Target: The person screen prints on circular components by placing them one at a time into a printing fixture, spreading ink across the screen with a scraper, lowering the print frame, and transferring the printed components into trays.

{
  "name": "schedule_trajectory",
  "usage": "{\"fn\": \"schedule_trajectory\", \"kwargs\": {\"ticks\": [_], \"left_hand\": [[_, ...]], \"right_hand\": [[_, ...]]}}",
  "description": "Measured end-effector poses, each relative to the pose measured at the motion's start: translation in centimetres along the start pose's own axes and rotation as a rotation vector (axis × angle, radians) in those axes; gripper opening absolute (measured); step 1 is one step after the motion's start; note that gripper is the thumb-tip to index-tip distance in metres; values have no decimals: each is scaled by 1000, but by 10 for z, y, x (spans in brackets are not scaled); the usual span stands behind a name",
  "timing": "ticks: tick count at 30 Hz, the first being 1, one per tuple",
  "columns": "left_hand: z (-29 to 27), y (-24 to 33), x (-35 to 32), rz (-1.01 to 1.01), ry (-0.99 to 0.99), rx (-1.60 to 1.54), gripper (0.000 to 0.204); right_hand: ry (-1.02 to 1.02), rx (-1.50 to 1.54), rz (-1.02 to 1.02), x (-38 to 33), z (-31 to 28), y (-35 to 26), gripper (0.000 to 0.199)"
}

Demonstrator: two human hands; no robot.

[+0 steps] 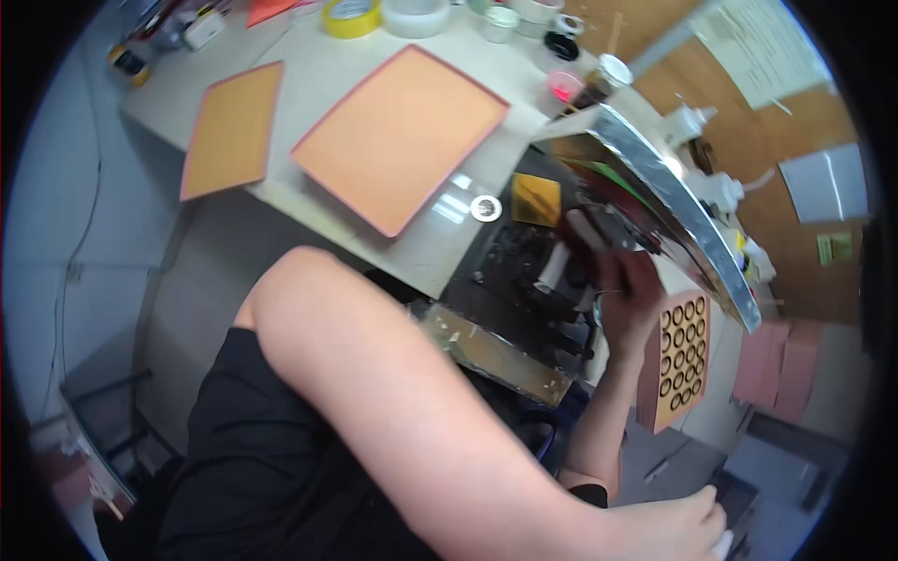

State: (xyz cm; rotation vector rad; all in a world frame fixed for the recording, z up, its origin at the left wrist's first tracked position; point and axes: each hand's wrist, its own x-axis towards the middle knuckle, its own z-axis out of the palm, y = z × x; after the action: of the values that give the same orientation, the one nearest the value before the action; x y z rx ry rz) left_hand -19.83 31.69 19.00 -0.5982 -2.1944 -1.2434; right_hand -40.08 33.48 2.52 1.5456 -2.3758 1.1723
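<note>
Right hand [629, 285] grips blurred part inside dark machine [524, 280]; pinch risk under raised lid [673, 192]. Left hand [678, 524], 5 o'clock, closed.

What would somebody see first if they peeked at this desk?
Probably the big orange tray lying flat in the middle of the table, with a narrower orange tray to its left. Then the right hand reaching into a dark machine under a raised shiny lid.
</note>
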Motion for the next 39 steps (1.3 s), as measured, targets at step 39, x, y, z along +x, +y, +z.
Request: {"fn": "schedule_trajectory", "kwargs": {"ticks": [39], "left_hand": [[-36,-194,-116,-451,-165,581,49]], "right_hand": [[496,-378,508,-160,-17,86,9]]}}
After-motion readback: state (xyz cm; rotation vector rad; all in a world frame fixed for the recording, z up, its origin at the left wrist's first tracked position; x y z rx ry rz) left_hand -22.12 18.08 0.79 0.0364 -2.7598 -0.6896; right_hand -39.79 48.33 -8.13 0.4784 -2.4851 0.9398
